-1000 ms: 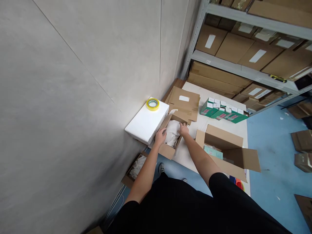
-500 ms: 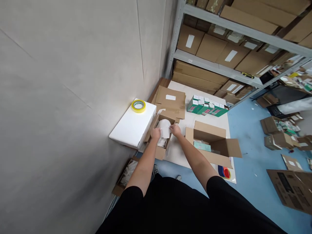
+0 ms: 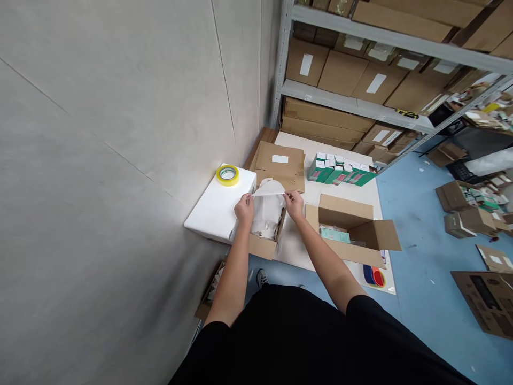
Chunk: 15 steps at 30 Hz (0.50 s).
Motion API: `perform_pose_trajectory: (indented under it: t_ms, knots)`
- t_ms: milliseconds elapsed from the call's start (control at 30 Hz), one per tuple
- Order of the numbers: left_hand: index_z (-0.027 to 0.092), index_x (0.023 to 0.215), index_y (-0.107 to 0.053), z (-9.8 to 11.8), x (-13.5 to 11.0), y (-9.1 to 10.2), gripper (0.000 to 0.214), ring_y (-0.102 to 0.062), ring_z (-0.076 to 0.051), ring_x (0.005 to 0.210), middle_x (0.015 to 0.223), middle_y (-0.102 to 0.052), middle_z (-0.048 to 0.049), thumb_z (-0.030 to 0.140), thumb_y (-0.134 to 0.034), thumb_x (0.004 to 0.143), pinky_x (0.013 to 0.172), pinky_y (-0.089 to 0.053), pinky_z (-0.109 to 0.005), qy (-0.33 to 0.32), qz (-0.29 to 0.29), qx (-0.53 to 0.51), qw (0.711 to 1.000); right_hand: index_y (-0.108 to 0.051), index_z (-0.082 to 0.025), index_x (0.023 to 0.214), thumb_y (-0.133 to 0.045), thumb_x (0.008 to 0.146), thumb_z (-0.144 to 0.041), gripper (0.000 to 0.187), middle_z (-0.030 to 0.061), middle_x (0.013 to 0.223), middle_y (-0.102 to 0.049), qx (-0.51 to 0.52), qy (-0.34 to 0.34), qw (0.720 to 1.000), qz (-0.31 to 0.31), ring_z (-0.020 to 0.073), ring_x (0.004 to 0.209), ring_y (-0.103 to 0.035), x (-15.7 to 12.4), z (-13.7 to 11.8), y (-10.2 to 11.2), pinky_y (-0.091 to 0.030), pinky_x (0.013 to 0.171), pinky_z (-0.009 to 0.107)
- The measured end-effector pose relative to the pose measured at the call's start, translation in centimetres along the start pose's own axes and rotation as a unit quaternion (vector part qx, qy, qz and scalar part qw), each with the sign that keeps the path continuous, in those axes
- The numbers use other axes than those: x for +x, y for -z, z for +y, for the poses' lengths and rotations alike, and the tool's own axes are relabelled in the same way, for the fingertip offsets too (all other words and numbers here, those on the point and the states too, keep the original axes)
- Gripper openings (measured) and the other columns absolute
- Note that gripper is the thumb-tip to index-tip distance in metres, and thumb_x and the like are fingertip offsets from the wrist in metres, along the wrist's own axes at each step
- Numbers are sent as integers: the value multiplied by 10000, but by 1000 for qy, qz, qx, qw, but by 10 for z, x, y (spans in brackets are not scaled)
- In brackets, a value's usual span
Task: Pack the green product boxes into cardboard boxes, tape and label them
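Note:
My left hand [image 3: 244, 207] and my right hand [image 3: 294, 203] each pinch one side of a white paper sheet [image 3: 269, 189], holding it stretched above a small open cardboard box [image 3: 262, 245]. More crumpled white paper [image 3: 266, 219] fills that box. The box stands on a white table [image 3: 296, 247], beside a white foam slab [image 3: 216, 212].
A yellow tape roll [image 3: 227, 175] lies on the foam slab. Flat cardboard [image 3: 279, 164], green product boxes [image 3: 340, 171] and a larger open carton [image 3: 352, 235] sit on the table. Metal shelves [image 3: 360, 109] with cartons stand behind. More cartons [image 3: 476, 214] litter the blue floor.
Both hands have risen out of the small box, lifting a white paper sheet up and spreading it between them. The view has shifted to the right.

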<state>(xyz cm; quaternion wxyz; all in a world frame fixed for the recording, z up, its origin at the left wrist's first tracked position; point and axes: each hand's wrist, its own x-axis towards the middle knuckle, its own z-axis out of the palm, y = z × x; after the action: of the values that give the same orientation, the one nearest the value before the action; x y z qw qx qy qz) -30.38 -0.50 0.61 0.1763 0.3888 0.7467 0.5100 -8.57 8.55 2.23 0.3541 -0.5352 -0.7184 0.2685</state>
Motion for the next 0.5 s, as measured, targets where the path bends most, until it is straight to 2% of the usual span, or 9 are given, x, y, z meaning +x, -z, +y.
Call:
perform_pose_trajectory:
  t_ms: [67,100,200,300,400,500]
  knots:
    - [191,1170,-732,6,1,-1,288,-736,-239,1072,1154,-783,-101,342,-559,997,1009,-547,-349,-3,-7,-63,998,-694,-200,1012,-555,960,-442,284,109,1068,-721,66,-18,997,27,236,977,-655,-1,-4,4,-532,946,366]
    - [175,1151,-733,8,0,-5,286,-739,-242,1069,1146,-784,-112,344,-571,988,1009,-555,-362,4,-28,-92,995,-678,-200,986,-582,934,-465,286,99,1048,-717,102,-36,994,25,227,955,-656,-3,-5,5,-541,925,363]
    - [137,1123,-732,18,-13,-27,296,-742,-262,1107,1175,-779,-159,360,-640,951,1035,-563,-417,28,-127,-163,978,-633,-211,923,-667,836,-534,336,41,929,-700,220,-104,969,-35,189,861,-649,-11,-8,4,-568,813,327]
    - [131,1198,-724,30,-37,-54,337,-708,-262,1222,1315,-730,-184,361,-638,967,1098,-534,-432,-2,-214,-203,956,-613,-222,899,-726,754,-561,386,-11,838,-677,320,-147,932,-90,155,800,-637,-21,-8,5,-560,731,282]
    - [137,1315,-701,41,-60,-71,388,-650,-253,1327,1409,-684,-161,318,-600,986,1152,-501,-426,-28,-276,-199,940,-579,-225,835,-760,693,-505,362,-31,774,-667,388,-178,902,-61,134,741,-631,-28,-2,13,-545,719,268]
    - [133,1342,-709,52,-73,-75,433,-616,-281,1370,1447,-660,-139,276,-645,939,1178,-484,-456,-45,-329,-179,926,-549,-231,796,-795,618,-424,360,-56,676,-628,412,-219,884,-18,122,635,-595,-31,12,31,-521,657,258]
